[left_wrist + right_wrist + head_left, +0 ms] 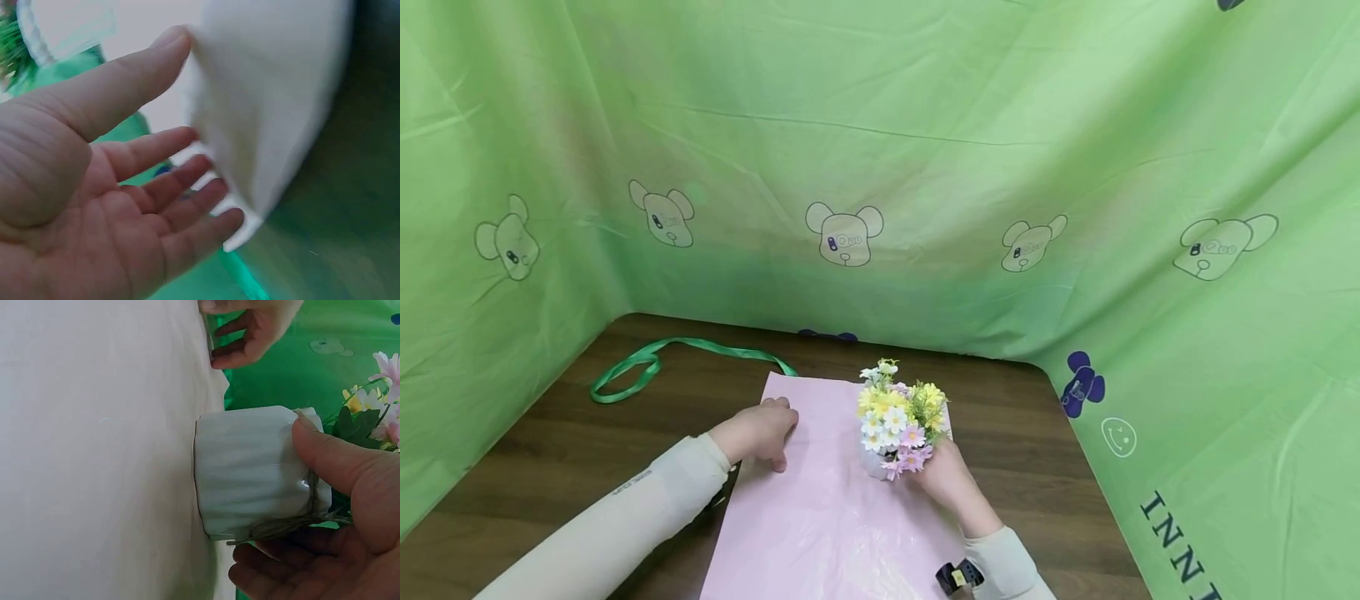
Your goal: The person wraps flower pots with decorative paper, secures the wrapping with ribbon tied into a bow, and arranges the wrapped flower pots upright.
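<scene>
A white ribbed flowerpot (256, 472) with yellow, white and pink flowers (898, 417) stands on a large sheet of pink wrapping paper (805, 533). Twine is tied round the pot near its rim. My right hand (942, 483) grips the pot, the thumb on the rim and the fingers around the side. At the left edge of the paper is my left hand (763, 433), its thumb and fingertips against the edge. The left wrist view shows that hand (119, 187) spread, the paper edge lifted and blurred beside the fingertips.
A green ribbon (647, 358) lies looped on the dark wooden table (1015, 433) at the back left, one end reaching the paper. Green cloth (925, 275) printed with bear heads hangs round the table's back and sides.
</scene>
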A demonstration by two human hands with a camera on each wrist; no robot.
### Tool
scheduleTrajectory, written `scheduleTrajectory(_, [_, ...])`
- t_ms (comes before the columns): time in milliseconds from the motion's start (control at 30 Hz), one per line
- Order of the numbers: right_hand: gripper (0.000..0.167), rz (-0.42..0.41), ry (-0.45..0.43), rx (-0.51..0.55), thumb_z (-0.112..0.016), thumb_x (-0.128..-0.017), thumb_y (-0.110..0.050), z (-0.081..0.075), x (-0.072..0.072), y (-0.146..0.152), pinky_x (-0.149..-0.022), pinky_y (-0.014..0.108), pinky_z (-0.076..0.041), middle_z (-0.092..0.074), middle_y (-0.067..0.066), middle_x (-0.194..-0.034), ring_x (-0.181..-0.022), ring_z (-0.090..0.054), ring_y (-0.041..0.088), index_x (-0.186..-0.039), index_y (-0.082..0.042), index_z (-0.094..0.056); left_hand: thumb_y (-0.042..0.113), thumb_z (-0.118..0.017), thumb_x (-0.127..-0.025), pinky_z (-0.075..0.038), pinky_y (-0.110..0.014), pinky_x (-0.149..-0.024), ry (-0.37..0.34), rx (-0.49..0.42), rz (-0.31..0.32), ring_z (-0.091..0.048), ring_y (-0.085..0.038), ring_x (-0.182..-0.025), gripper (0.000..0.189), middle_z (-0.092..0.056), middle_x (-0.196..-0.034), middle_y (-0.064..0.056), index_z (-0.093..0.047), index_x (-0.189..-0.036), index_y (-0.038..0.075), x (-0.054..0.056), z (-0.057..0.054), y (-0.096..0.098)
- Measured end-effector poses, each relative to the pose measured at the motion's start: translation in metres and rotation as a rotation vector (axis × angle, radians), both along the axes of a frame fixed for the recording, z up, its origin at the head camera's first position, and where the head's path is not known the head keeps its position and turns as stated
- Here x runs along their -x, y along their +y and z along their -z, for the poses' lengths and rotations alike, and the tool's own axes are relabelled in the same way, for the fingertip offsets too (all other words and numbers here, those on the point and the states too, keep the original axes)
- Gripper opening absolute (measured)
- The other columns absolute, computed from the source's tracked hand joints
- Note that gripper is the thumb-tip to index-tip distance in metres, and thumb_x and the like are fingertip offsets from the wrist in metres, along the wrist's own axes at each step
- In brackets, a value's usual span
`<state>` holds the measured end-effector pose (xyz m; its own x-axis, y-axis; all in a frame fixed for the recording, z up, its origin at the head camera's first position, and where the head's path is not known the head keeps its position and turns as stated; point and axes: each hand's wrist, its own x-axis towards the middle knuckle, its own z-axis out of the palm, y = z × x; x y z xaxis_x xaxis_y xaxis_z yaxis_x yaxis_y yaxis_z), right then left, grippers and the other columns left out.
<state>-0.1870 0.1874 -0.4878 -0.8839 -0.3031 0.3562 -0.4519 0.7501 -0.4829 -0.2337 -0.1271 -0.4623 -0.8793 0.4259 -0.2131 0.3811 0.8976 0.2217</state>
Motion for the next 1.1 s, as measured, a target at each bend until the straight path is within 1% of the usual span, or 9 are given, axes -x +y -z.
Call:
scheduleTrajectory(100, [0.044, 0.0, 0.018, 0.0, -0.079, -0.072, -0.005, 0.0, 0.0, -0.001, -0.096, 0.047, -0.054, -0.073, 0.021, -0.111, -0.105, -0.069, 0.036, -0.114, 0.004, -0.071, 0.026, -0.095, -0.069, -0.052, -0.048, -0.087, 0.047, -0.056, -0.005, -0.057, -0.03, -0.096, 0.052, -0.06, -0.099, -0.01, -0.067, -0.106, 0.005, 0.002, -0.003, 0.012])
scheduleTrajectory(167, [0.042, 0.0, 0.027, -0.002, -0.079, -0.072, -0.005, -0.001, -0.001, -0.001, -0.096, 0.046, -0.054, -0.073, 0.02, -0.109, -0.104, -0.069, 0.036, -0.112, 0.003, -0.072, 0.029, -0.095, -0.07, -0.051, -0.048, -0.095, 0.074, -0.134, 0.02, -0.06, -0.033, -0.106, 0.061, -0.064, -0.109, -0.012, -0.065, -0.116, 0.004, 0.005, -0.002, 0.022])
scheduleTrajectory(267, [0.037, -0.001, 0.049, -0.007, -0.079, -0.072, -0.006, -0.002, -0.001, 0.0, -0.093, 0.044, -0.055, -0.074, 0.019, -0.104, -0.1, -0.07, 0.035, -0.107, 0.002, -0.073, 0.037, -0.094, -0.071, -0.044, -0.046, -0.111, 0.075, -0.261, 0.08, -0.055, -0.033, -0.127, 0.087, -0.061, -0.134, -0.016, -0.054, -0.139, 0.002, 0.008, 0.006, 0.04])
scheduleTrajectory(367, [0.032, 0.004, 0.045, -0.002, -0.078, -0.072, -0.008, -0.001, -0.001, 0.0, -0.089, 0.044, -0.056, -0.074, 0.017, -0.1, -0.095, -0.071, 0.035, -0.103, 0.0, -0.074, 0.044, -0.095, -0.067, -0.04, -0.045, -0.115, 0.061, -0.364, 0.115, -0.052, -0.033, -0.131, 0.1, -0.057, -0.143, -0.016, -0.049, -0.144, 0.0, 0.01, 0.017, 0.054])
scheduleTrajectory(567, [0.032, 0.026, 0.004, 0.024, -0.076, -0.073, -0.007, 0.0, -0.003, 0.0, -0.088, 0.047, -0.056, -0.074, 0.019, -0.1, -0.095, -0.07, 0.036, -0.104, 0.002, -0.073, 0.049, -0.096, -0.062, -0.044, -0.034, -0.091, 0.083, -0.435, 0.142, -0.052, -0.015, -0.093, 0.067, -0.068, -0.102, 0.005, -0.072, -0.113, 0.013, 0.016, 0.035, 0.074])
scheduleTrajectory(667, [0.035, 0.025, 0.006, 0.036, -0.076, -0.073, -0.007, 0.0, -0.003, 0.0, -0.089, 0.047, -0.056, -0.074, 0.019, -0.102, -0.097, -0.07, 0.036, -0.106, 0.002, -0.072, 0.042, -0.096, -0.064, -0.042, -0.031, -0.089, 0.043, -0.496, 0.167, -0.051, -0.01, -0.087, 0.064, -0.068, -0.096, 0.013, -0.072, -0.119, 0.021, 0.019, 0.039, 0.079])
scheduleTrajectory(733, [0.04, 0.031, -0.02, 0.068, -0.077, -0.073, -0.007, 0.0, -0.003, 0.001, -0.092, 0.048, -0.055, -0.073, 0.02, -0.107, -0.101, -0.07, 0.036, -0.111, 0.003, -0.071, 0.037, -0.097, -0.065, -0.044, -0.031, -0.092, 0.012, -0.541, 0.175, -0.053, -0.008, -0.09, 0.07, -0.069, -0.101, 0.014, -0.068, -0.128, 0.02, 0.02, 0.04, 0.081])
scheduleTrajectory(933, [0.056, 0.079, -0.156, 0.219, -0.078, -0.076, -0.008, -0.002, -0.005, 0.004, -0.1, 0.05, -0.052, -0.07, 0.021, -0.121, -0.111, -0.067, 0.034, -0.128, 0.006, -0.063, 0.032, -0.096, -0.066, -0.05, -0.039, -0.1, -0.067, -0.568, 0.152, -0.063, -0.017, -0.105, 0.074, -0.07, -0.114, 0.0, -0.064, -0.128, 0.007, 0.022, 0.033, 0.083])
scheduleTrajectory(1100, [0.04, 0.108, -0.172, 0.328, -0.072, -0.085, -0.007, -0.009, -0.008, 0.009, -0.094, 0.044, -0.055, -0.072, 0.021, -0.115, -0.104, -0.066, 0.027, -0.122, 0.008, -0.066, 0.032, -0.09, -0.072, -0.045, -0.044, -0.111, -0.108, -0.629, 0.168, -0.058, -0.028, -0.128, 0.083, -0.06, -0.139, -0.011, -0.053, -0.141, 0.004, 0.023, 0.022, 0.085])
